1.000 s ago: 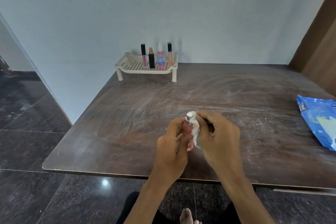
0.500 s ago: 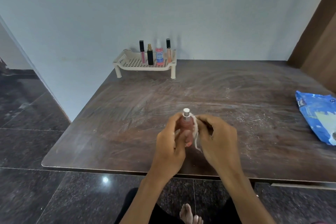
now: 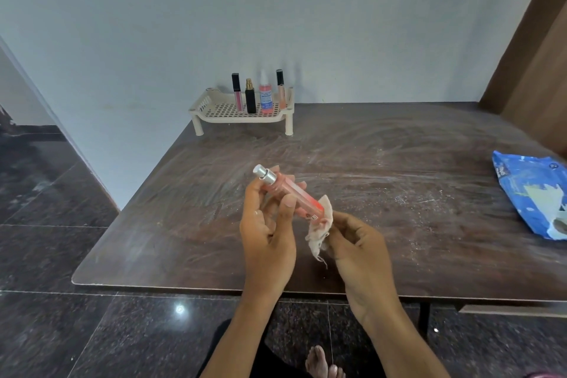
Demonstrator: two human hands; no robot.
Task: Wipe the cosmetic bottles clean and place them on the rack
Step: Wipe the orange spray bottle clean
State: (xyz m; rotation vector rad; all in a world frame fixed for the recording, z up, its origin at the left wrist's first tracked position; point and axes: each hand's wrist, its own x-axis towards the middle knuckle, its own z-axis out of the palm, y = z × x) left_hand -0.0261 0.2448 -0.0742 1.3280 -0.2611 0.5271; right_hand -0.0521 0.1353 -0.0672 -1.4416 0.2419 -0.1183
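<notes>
1. Where the counter (image 3: 399,224) meets the wall at upper centre, a cream rack (image 3: 214,112) stands by its left edge with four bottles (image 3: 265,98) upright on it.
2. Smeared surface separates rack from hands; blue packet (image 3: 527,193) at right edge of frame.
3. Left hand (image 3: 267,233), centre: fingers and thumb grasp the pink bottle (image 3: 291,190), which is tilted with its silver cap toward upper left.
4. Right hand (image 3: 359,245): pinches white cloth (image 3: 319,236) against the bottle's lower end.
</notes>
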